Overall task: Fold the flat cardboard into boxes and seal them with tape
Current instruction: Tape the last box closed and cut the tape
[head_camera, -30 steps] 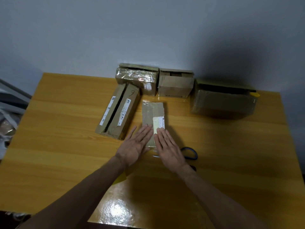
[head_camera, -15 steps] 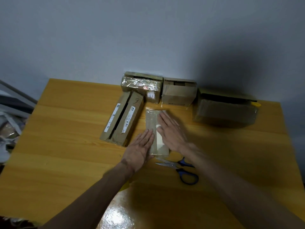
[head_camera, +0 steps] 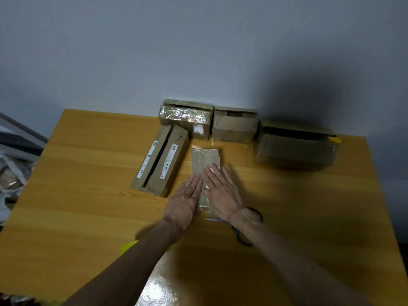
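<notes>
Bare counter (head_camera: 88,195) spreads wide across the left of the frame and again at lower right, so both sides give open passage. Along the top edge three boxes bar the way to the wall: a tape-wrapped box (head_camera: 185,117), a plain box (head_camera: 234,129) just beside it, and a large box (head_camera: 295,149) further right, with a narrow gap before it. A long box (head_camera: 161,161) lies slanted at centre-left, leaving only a thin channel beside the flat package (head_camera: 206,159). Scissors (head_camera: 240,237) lie partly under the right wrist, below centre.
</notes>
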